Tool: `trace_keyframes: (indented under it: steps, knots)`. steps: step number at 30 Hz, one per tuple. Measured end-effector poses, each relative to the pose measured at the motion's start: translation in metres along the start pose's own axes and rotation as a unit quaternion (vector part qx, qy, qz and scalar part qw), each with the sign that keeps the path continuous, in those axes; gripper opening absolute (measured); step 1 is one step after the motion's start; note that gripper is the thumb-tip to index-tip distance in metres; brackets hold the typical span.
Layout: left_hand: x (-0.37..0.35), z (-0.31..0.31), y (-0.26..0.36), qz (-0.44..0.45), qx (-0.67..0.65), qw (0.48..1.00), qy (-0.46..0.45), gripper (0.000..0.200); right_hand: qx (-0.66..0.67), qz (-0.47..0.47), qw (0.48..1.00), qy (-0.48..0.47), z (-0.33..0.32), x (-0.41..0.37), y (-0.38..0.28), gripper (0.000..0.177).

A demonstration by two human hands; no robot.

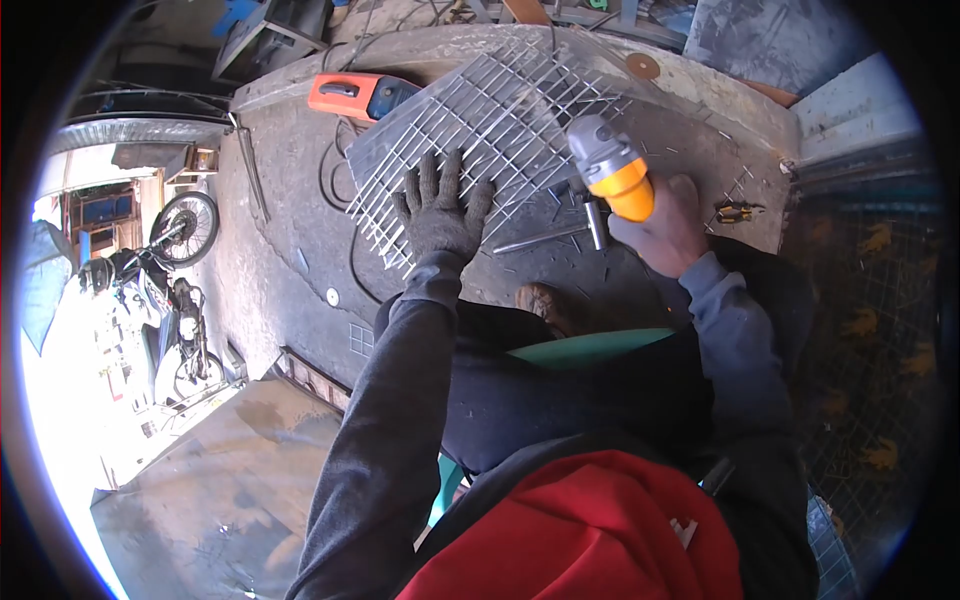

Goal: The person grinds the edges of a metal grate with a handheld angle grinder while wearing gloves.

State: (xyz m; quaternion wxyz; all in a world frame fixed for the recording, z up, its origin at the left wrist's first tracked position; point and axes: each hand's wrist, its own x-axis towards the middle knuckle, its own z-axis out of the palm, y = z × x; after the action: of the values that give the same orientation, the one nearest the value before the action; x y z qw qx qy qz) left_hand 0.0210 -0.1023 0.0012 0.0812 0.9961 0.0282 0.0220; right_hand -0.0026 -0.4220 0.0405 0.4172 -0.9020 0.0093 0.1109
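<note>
My left hand (443, 212), in a dark knitted glove, lies with fingers spread on the near-left part of a welded wire mesh panel (505, 120). The panel rests over a grey sheet on the concrete floor. My bare right hand (668, 228) is wrapped round a yellow and grey angle grinder (618, 178). The grinder's head is close to the panel's right edge, and its disc is hard to make out. Below the mesh, a metal-handled hammer (596, 226) lies between the hands, near my shoe (543, 303).
An orange welding machine (345, 95) stands at the panel's upper left, its cable (340, 190) curling down the floor. Yellow-handled pliers (738, 213) and scattered wire offcuts lie to the right. A brown disc (643, 66) is at the back. Motorcycles (185, 230) stand at far left.
</note>
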Motion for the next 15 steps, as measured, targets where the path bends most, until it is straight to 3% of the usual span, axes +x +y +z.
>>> trace_keyframes:
  steps: [4, 5, 11, 15]
  knots:
    - [0.000, 0.002, -0.002, 0.005, 0.000, 1.000, 0.004, 0.079, 0.003, 0.014, 0.997, -0.078, 0.016, -0.009, -0.010, 0.058]
    - [0.001, 0.002, -0.002, 0.007, 0.000, 1.000, 0.006, 0.078, 0.007, -0.031, 0.998, -0.060, 0.021, -0.009, -0.009, 0.055]
    - [0.000, 0.003, -0.003, 0.011, -0.002, 1.000, 0.011, 0.077, 0.026, 0.000, 1.000, -0.010, 0.012, 0.006, -0.001, 0.055]
    - [-0.001, -0.001, 0.001, 0.005, -0.013, 1.000, 0.008, 0.077, 0.024, -0.038, 0.998, 0.054, -0.001, 0.029, 0.025, 0.057]
